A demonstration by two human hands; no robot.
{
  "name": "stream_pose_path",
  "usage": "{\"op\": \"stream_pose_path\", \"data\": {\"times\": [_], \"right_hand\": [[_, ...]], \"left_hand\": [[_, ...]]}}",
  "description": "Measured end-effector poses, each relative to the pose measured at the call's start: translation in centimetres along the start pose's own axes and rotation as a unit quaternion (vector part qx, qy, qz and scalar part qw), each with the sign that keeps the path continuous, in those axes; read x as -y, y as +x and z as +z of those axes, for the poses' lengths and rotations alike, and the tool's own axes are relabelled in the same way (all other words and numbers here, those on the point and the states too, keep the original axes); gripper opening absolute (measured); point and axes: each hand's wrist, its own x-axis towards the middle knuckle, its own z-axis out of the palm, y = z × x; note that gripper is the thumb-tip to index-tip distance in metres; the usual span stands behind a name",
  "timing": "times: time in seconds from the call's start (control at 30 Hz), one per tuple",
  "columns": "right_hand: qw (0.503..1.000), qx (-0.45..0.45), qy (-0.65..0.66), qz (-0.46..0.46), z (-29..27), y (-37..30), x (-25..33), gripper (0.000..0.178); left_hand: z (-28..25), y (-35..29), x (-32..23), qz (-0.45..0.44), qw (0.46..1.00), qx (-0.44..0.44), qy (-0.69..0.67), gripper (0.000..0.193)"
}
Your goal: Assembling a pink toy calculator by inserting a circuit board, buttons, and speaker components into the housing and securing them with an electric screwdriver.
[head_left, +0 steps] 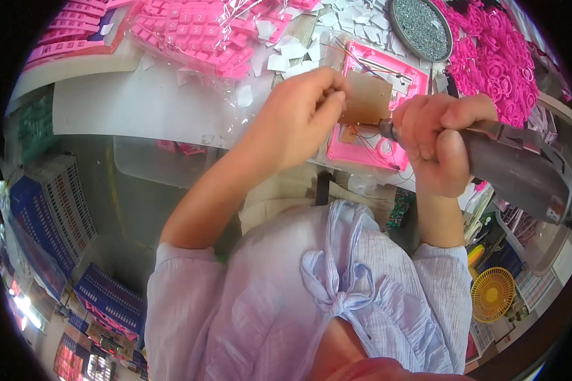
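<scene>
In my right hand (442, 136) is a dark electric screwdriver (515, 165), its fingers wrapped round the body. The tool lies nearly level, its bit pointing left over a pink plastic housing (337, 152). A brown board (368, 98) sits inside the housing, with thin red and dark wires around it. My left hand (311, 111) is at the board's left edge, thumb and fingers pinched together. Whatever is between those fingertips is hidden or too small to name.
A round dish of small metal screws (421, 28) stands beyond the housing. Pink rubbery parts (496, 60) are heaped at right. Bagged pink keypads (197, 28) lie at far left, near scattered white paper pieces (292, 54). A yellow round basket (492, 293) is at lower right.
</scene>
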Motion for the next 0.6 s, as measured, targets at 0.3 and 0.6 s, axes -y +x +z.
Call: {"op": "stream_pose_path", "data": {"times": [0.3, 0.6], "right_hand": [[0.999, -0.02, -0.021, 0.034, 0.2, -1.3, -0.5, 0.027], [0.998, -0.014, -0.028, 0.048, 0.3, -1.5, -0.1, 0.026]], "left_hand": [[2.0, -0.3, 1.1, 0.191, 0.936, 0.023, 0.295, 0.016], [2.3, -0.4, 1.1, 0.186, 0.934, 0.016, 0.303, 0.017]]}}
